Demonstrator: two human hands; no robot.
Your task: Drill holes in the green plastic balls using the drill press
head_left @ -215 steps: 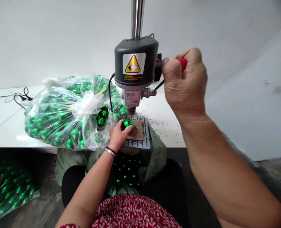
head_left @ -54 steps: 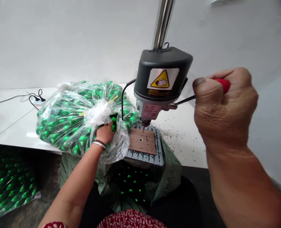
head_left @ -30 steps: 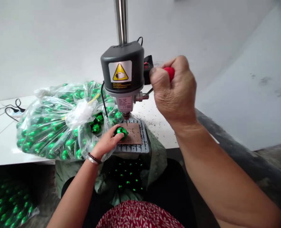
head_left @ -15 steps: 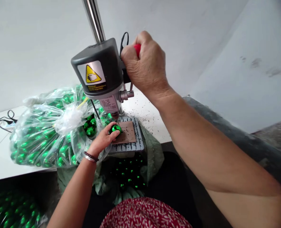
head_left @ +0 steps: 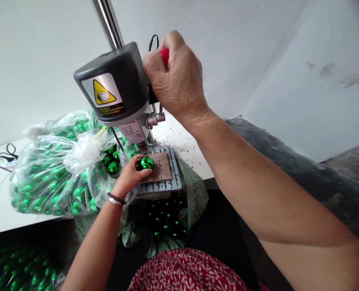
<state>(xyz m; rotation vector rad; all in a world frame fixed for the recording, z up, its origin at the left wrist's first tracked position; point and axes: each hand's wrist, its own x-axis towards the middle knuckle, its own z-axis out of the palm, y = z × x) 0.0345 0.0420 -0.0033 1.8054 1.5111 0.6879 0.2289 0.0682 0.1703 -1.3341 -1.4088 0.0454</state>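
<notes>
Under the drill press a shiny green ball sits at the brown board, right below the chuck. My left hand grips this ball from the left between thumb and fingers. Higher up, my right hand is wrapped round the red-knobbed handle at the side of the drill press. The bit's tip is too small to make out, so I cannot tell whether it touches the ball.
A clear plastic bag full of green balls lies left of the drill base. More balls fill a green sack below the table edge. Dark shavings dot the white table. A black cable lies far left.
The drill press and my right hand appear further left and nearer in the view. My left fingers have shifted on the ball, leaving more of its top uncovered.
</notes>
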